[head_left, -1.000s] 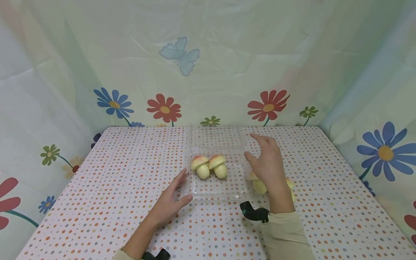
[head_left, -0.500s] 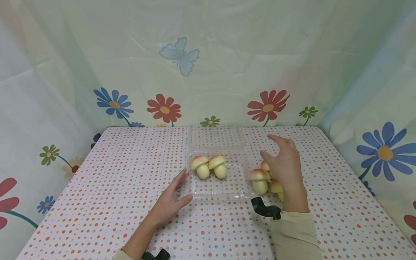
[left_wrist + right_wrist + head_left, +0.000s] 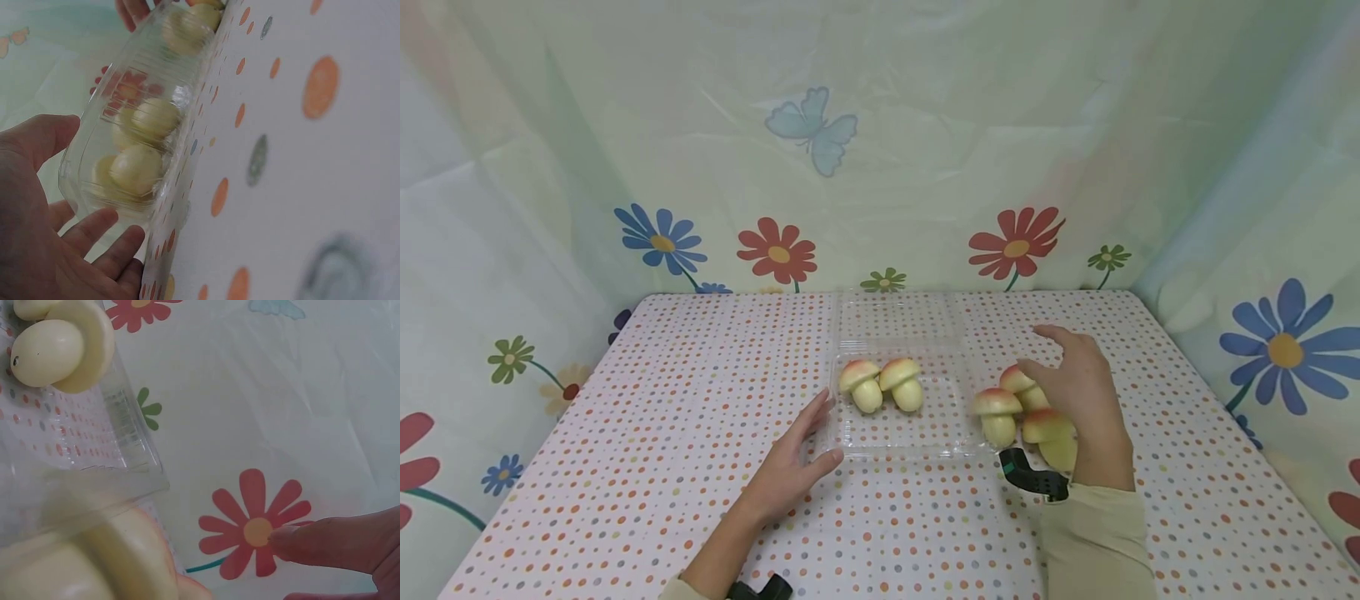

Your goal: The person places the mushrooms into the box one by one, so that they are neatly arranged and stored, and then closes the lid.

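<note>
A clear plastic box (image 3: 917,442) lies with its lid folded back. Two toy mushrooms, a left one (image 3: 863,387) and a right one (image 3: 902,385), sit side by side inside it. My left hand (image 3: 782,479) rests against the box's left side, thumb and fingers spread; the left wrist view shows the fingers (image 3: 94,231) along its wall. Just right of the box stand more mushrooms: a front one (image 3: 997,417), one behind (image 3: 1018,381) and one nearer my wrist (image 3: 1048,433). Over these hovers my right hand (image 3: 1081,392), thumb and forefinger apart, holding nothing; it partly covers them.
A dotted cloth (image 3: 662,450) covers the table. Flowered curtains (image 3: 887,150) hang behind and at both sides. A black wrist mount (image 3: 1030,477) sticks out from the right sleeve, close to the mushrooms.
My right hand has moved right, away from the box and over the loose mushrooms, uncovering more of them. The left hand, the box and the two mushrooms inside stay in place.
</note>
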{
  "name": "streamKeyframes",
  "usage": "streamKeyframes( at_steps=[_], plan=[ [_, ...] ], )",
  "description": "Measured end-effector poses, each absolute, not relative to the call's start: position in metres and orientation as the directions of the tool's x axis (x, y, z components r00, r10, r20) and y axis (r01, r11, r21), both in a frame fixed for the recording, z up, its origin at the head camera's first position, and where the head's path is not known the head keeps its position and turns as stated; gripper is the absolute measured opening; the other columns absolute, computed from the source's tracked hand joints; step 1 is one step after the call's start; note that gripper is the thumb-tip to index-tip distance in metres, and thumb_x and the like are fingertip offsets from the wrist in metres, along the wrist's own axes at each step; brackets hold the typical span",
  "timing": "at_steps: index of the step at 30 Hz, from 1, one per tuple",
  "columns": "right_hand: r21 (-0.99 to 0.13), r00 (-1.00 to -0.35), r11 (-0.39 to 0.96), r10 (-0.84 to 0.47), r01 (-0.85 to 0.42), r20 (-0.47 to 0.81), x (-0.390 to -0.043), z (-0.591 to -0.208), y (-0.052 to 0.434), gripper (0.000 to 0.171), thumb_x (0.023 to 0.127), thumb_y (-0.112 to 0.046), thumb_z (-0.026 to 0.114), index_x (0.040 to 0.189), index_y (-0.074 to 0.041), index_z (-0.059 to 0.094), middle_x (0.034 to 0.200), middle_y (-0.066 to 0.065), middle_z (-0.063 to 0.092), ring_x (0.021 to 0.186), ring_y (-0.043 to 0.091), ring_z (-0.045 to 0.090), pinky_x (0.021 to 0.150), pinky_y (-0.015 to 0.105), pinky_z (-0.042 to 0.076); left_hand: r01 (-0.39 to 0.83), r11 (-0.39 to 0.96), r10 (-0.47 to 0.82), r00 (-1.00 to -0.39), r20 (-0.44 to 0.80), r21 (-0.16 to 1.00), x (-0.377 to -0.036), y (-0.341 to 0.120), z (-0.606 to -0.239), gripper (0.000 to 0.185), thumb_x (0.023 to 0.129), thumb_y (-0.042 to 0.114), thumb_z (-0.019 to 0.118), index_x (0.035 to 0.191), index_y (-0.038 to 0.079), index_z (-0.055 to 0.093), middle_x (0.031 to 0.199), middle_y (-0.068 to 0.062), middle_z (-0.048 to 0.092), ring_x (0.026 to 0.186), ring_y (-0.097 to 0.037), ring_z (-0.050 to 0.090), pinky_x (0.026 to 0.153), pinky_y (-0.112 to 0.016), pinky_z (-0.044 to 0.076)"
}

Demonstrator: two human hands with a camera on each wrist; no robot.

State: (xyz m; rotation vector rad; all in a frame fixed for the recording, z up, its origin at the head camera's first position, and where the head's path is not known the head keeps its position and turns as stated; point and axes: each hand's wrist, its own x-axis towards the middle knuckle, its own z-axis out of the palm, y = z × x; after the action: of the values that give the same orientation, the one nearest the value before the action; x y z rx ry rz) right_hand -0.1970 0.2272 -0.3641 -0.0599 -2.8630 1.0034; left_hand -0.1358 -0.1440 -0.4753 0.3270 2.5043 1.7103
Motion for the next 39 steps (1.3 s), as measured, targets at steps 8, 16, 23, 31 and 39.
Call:
streamKeyframes(
  at_steps=[8, 16, 23, 31, 39],
  plan=[
    [-0.618, -0.998, 0.785, 0.016, 0.055, -0.068, -0.201, -0.369, 0.235, 0.065, 0.099, -0.027, 0.062, 0.154, 0.001, 0.042, 0.154, 0.042, 0.032, 0.139, 0.06, 0.033, 0.107, 0.075, 0.035, 0.135, 0.353, 0.232, -0.971, 0.053, 0.926, -0.137, -0.144, -0.476, 0.082, 0.099, 0.028, 0.069, 0.166, 0.031, 0.021, 0.169, 0.0, 0.035, 0.156, -0.031, 0.032, 0.125, -0.065, 0.019],
    [-0.625, -0.983, 0.771, 0.009, 0.124, -0.184, -0.206, -0.381, 0.239, 0.066, 0.097, -0.024, 0.063, 0.153, 0.001, 0.041, 0.156, 0.04, 0.033, 0.138, 0.059, 0.037, 0.108, 0.072, 0.037, 0.122, 0.349, 0.227, -0.973, 0.043, 0.929, -0.136, -0.144, -0.475, 0.083, 0.099, 0.026, 0.069, 0.166, 0.031, 0.021, 0.168, 0.001, 0.035, 0.156, -0.031, 0.031, 0.125, -0.064, 0.019],
    [-0.63, -0.976, 0.765, -0.01, 0.134, -0.219, -0.21, -0.389, 0.24, 0.064, 0.098, -0.024, 0.063, 0.154, -0.001, 0.041, 0.152, 0.036, 0.042, 0.129, 0.053, 0.048, 0.103, 0.067, 0.043, 0.115, 0.352, 0.218, -0.975, 0.038, 0.929, -0.136, -0.143, -0.475, 0.082, 0.099, 0.027, 0.07, 0.166, 0.032, 0.022, 0.168, 0.002, 0.035, 0.156, -0.031, 0.032, 0.126, -0.064, 0.019],
    [-0.613, -0.977, 0.781, -0.017, 0.121, -0.214, -0.21, -0.39, 0.241, 0.063, 0.098, -0.023, 0.062, 0.153, 0.0, 0.041, 0.149, 0.036, 0.044, 0.126, 0.053, 0.05, 0.101, 0.065, 0.046, 0.118, 0.36, 0.219, -0.975, 0.039, 0.926, -0.136, -0.143, -0.474, 0.083, 0.098, 0.029, 0.069, 0.166, 0.03, 0.022, 0.168, -0.001, 0.035, 0.156, -0.032, 0.032, 0.125, -0.065, 0.019],
    [-0.621, -0.978, 0.773, -0.004, 0.13, -0.21, -0.209, -0.389, 0.241, 0.065, 0.099, -0.027, 0.063, 0.154, -0.001, 0.041, 0.15, 0.036, 0.043, 0.127, 0.053, 0.049, 0.101, 0.066, 0.045, 0.117, 0.36, 0.218, -0.975, 0.039, 0.925, -0.136, -0.143, -0.474, 0.083, 0.098, 0.029, 0.069, 0.166, 0.029, 0.021, 0.169, -0.001, 0.035, 0.155, -0.033, 0.033, 0.125, -0.065, 0.019]
  ],
)
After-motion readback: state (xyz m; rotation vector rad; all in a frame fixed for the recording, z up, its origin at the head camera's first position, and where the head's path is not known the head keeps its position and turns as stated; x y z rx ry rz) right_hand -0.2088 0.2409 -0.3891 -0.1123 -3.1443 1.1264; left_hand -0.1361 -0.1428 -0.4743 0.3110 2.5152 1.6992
